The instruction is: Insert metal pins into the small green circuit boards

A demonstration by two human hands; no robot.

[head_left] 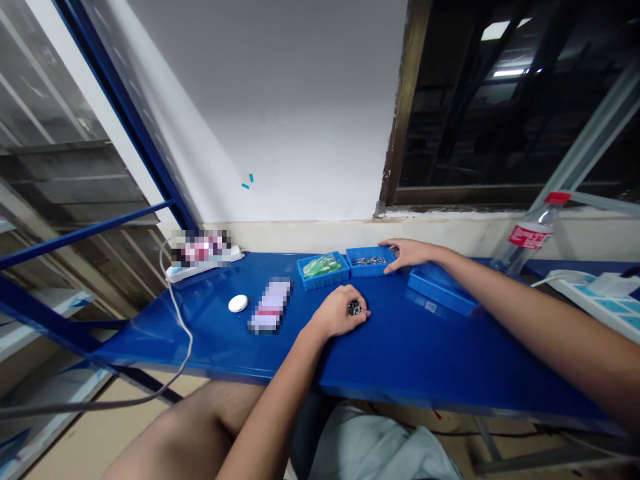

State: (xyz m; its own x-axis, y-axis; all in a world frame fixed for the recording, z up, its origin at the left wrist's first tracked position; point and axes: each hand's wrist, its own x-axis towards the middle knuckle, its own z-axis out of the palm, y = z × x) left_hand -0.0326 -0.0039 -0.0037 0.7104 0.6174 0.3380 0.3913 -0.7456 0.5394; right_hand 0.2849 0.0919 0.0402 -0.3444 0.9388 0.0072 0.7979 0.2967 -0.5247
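Note:
My left hand (343,312) rests on the blue table with its fingers curled round a cluster of small dark, shiny metal pieces (355,307); their exact kind is too small to make out. Farther back, my right hand (411,254) grips the right end of a small blue plastic bin (369,271), thumb at the front and fingers at the rear. Thin silvery metal parts (370,261) lie inside that bin. Against its left side stands another blue bin (327,280) with green-and-clear plastic packets (321,265). Under my right forearm is a third blue bin (440,291), partly covered.
A phone (273,307) and a white rounded case (238,303) lie left on the table (400,353). A power strip (205,263) with a trailing cable (187,333) stands at the back left. At right are a red-capped bottle (531,233) and another white strip (600,300).

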